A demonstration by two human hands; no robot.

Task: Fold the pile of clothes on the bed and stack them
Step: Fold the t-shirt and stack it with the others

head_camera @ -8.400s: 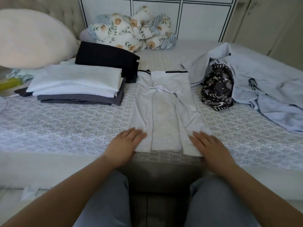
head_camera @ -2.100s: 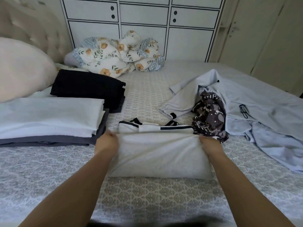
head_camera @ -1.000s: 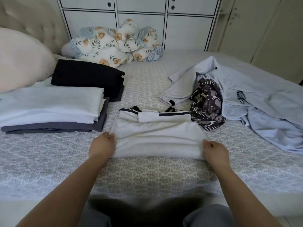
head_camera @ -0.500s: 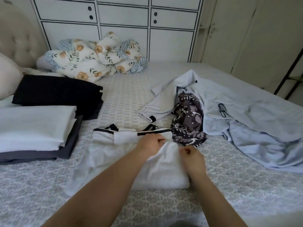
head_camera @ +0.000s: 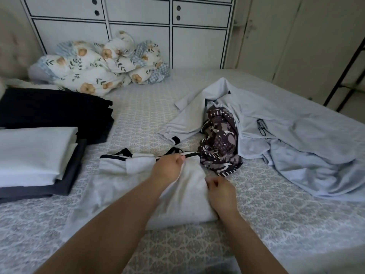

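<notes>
Hands are working the right end of the white garment [head_camera: 122, 175] lying on the bed [head_camera: 256, 224]. The left hand [head_camera: 167, 171], crossing over, is pinching the black-trimmed far corner; the right hand [head_camera: 221, 192] is gripping the near right edge. The garment's long axis is running left to right, its free end lying leftward, toward the folded stack [head_camera: 35, 155], so the left hand seems likelier to carry the fold across.

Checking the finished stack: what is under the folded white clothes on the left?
A dark grey folded garment lies under the white clothes. Anything beneath that is hidden.
</notes>
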